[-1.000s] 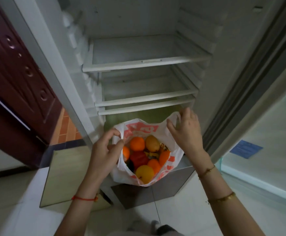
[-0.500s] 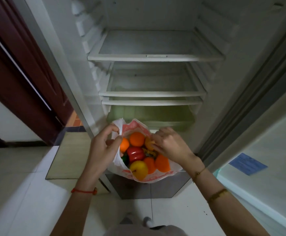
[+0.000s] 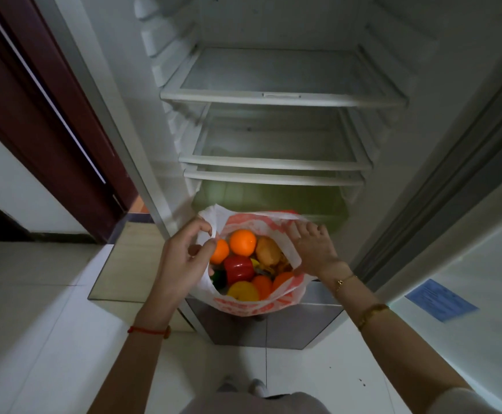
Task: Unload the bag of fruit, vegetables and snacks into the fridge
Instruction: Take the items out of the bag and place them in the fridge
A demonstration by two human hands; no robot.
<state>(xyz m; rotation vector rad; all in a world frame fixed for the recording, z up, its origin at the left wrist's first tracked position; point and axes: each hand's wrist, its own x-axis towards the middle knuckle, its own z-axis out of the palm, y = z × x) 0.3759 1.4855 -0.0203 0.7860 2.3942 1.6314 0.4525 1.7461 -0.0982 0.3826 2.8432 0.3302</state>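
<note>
A white and red plastic bag hangs open in front of the open fridge. Inside it lie an orange, a red pepper, a yellow fruit, a brownish potato-like item and more orange pieces. My left hand pinches the bag's left rim. My right hand rests on the right rim with its fingers curled over the edge. The fridge has bare glass shelves and a greenish crisper drawer just behind the bag.
The open fridge door stands at the right, with a blue label lower down. A dark red wooden door is at the left. A grey lower drawer front sits under the bag. White tiled floor lies around my feet.
My right hand came out from among the fruit and moved to the bag's right rim, spreading the opening wider. The camera view moved closer and tilted toward the shelves.
</note>
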